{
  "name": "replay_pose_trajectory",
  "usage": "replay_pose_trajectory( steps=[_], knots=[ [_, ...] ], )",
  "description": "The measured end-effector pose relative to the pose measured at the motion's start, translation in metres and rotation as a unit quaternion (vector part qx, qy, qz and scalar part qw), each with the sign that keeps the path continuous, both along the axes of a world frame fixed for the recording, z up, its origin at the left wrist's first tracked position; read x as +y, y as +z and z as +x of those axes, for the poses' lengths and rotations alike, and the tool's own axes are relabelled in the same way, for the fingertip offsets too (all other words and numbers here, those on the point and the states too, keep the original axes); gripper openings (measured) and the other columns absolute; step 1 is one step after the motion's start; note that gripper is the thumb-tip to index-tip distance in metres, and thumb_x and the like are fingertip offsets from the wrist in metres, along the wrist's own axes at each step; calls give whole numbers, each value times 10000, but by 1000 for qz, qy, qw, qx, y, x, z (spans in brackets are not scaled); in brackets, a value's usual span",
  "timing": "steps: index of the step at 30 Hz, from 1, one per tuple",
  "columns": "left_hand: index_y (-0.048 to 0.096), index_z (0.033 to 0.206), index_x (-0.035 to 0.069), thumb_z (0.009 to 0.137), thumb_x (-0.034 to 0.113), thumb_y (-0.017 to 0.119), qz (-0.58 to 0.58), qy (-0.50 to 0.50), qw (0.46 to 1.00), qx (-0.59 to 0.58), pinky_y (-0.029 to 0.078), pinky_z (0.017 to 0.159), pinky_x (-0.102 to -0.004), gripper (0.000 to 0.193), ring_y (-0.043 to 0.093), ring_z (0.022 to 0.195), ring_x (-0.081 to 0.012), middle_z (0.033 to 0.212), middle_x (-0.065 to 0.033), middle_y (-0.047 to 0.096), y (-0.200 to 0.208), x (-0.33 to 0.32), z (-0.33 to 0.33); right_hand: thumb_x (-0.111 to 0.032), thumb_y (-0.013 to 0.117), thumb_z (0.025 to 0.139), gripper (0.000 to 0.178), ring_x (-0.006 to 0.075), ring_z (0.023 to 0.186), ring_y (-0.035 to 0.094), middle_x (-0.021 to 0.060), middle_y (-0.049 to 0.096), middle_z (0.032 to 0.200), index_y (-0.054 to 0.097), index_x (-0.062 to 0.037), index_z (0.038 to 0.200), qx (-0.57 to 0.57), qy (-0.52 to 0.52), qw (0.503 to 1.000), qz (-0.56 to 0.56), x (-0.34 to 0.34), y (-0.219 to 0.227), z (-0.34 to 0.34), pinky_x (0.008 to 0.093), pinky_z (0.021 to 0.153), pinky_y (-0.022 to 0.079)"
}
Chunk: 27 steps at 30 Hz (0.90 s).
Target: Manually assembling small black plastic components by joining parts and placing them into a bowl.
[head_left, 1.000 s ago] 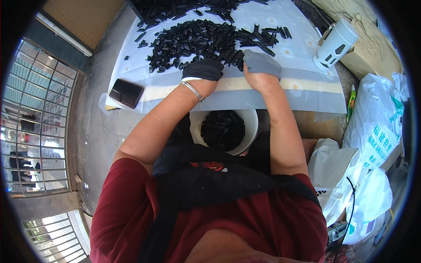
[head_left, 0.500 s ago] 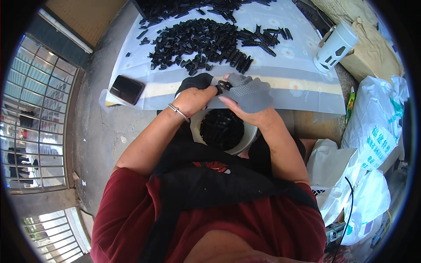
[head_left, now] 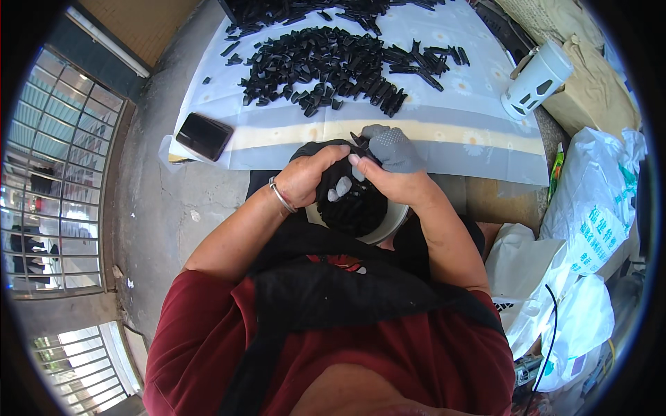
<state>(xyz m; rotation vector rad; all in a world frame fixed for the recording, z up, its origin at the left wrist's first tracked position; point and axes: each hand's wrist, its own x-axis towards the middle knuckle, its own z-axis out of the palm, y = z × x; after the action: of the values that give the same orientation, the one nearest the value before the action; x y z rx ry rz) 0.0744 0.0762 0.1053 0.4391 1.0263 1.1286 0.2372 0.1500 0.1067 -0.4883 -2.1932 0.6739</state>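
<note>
Black plastic part (head_left: pixel 360 143), up at the near edge of the cloth-covered table (head_left: pixel 260 149), with a slim pointed end above the fingers! Pinched in the right hand (head_left: pixel 395 155), between bare thumb and gloved fingers. Over to the left hand (head_left: pixel 306 175): thumb close to the part, fingers curled below, grey fingertips (head_left: pixel 343 184) above the bucket (head_left: pixel 399 220) of dark pieces (head_left: pixel 352 216); whether gripping anything there, cannot tell. Looks light, probably stiff, perhaps slippery against the glove, with thin ends maybe liable to snap. Best to take hold at the middle, clear of the pointed end. Beyond, on the table, a loose heap of similar black parts (head_left: pixel 312 61).
</note>
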Motion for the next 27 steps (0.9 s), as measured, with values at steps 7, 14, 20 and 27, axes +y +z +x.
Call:
replay_pose_trajectory(
  steps=[7, 14, 20, 27],
  knots=[
    [526, 1142, 6, 917, 297, 432, 147, -134, 923, 329, 433, 799, -259, 379, 540, 897, -127, 999, -75, 595, 3, -2, -3, -134, 663, 735, 239, 183, 695, 500, 70, 518, 725, 554, -20, 914, -27, 46, 988, -145, -2, -3, -3, 302, 661, 426],
    [575, 1068, 5, 924, 308, 436, 148, -178, 822, 520, 455, 697, -239, 364, 560, 781, -113, 936, -43, 601, 8, -11, -2, -174, 691, 728, 273, 246, 747, 566, 122, 586, 847, 552, -35, 916, -50, 16, 999, 2, -7, 0, 0, 326, 674, 445],
    [599, 993, 30, 929, 407, 369, 139, 11, 947, 289, 436, 664, -253, 446, 521, 700, -112, 775, -39, 596, -11, -3, -1, -284, 620, 791, 310, 290, 759, 571, 129, 603, 795, 575, -22, 950, -144, -52, 988, 35, -11, 16, -1, 370, 663, 443],
    [596, 874, 10, 918, 416, 392, 196, -36, 895, 398, 414, 562, -274, 457, 477, 594, -112, 645, -23, 541, 8, 0, -14, -295, 585, 819, 277, 298, 754, 563, 117, 609, 810, 613, -39, 921, -131, -68, 980, 130, -10, 15, 10, 383, 661, 437]
  ],
)
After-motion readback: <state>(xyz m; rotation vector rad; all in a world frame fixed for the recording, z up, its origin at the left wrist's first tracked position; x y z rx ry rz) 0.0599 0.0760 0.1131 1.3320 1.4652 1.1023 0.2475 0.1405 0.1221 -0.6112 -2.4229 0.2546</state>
